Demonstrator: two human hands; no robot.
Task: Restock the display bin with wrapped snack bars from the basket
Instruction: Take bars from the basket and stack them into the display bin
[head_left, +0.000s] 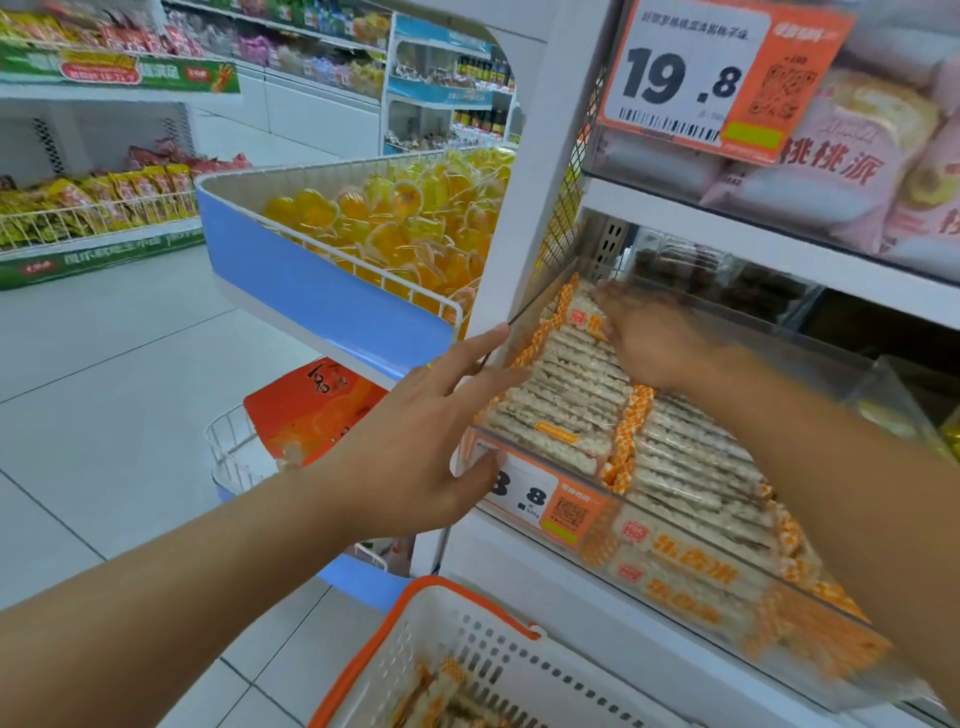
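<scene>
Left hand (415, 436): fingers are held straight and spread, laid against the bin's left front corner, thumb by the price tag (540, 499).
Right hand (654, 338): blurred; it is laid on the bars at the bin's back left; whether a bar is gripped cannot be told.
Bin (727, 618): clear, on the shelf, filled with rows of bars (571, 400).
Basket (467, 654): white, orange-rimmed, below the bin's front edge; a few bars are inside.

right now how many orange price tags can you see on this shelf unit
2. One price tag hangs at the top right, reading 19.8. The other price tag is on the snack bar bin's front, partly covered by the left hand. Others may be out of view.
</scene>
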